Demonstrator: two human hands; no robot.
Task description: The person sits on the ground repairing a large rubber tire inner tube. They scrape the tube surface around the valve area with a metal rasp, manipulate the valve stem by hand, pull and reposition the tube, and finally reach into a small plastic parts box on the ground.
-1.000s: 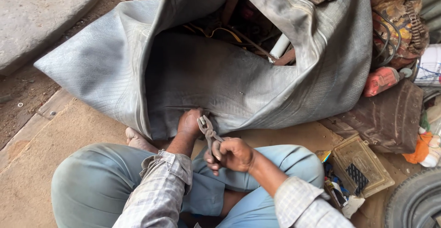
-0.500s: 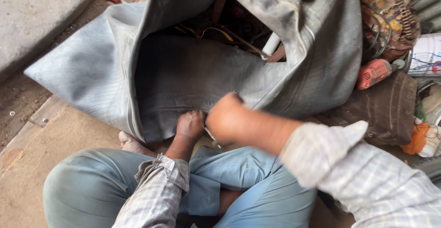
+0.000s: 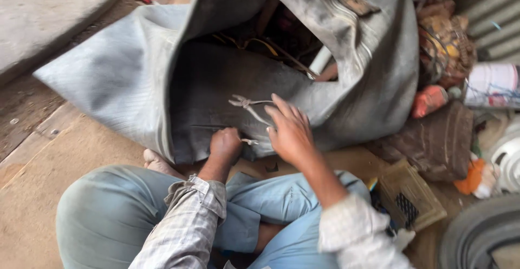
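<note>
Dusty floor (image 3: 32, 204): left hand (image 3: 226, 143) fisted on tube (image 3: 130, 79); right hand (image 3: 290, 131) spread wide, touching pliers (image 3: 246, 105).

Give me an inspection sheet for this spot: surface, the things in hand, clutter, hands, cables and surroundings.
Surface: brown board on dirt ground.
Job's things: large grey rubber tube, folded open; pliers lying on it.
Clutter: small basket, orange packet, brown sack.
Hands: left hand fisted on the tube's edge; right hand open beside the pliers' handles.
Cables: yellowish wires inside the tube.
Surroundings: concrete slab, corrugated sheet, tyre.
</note>
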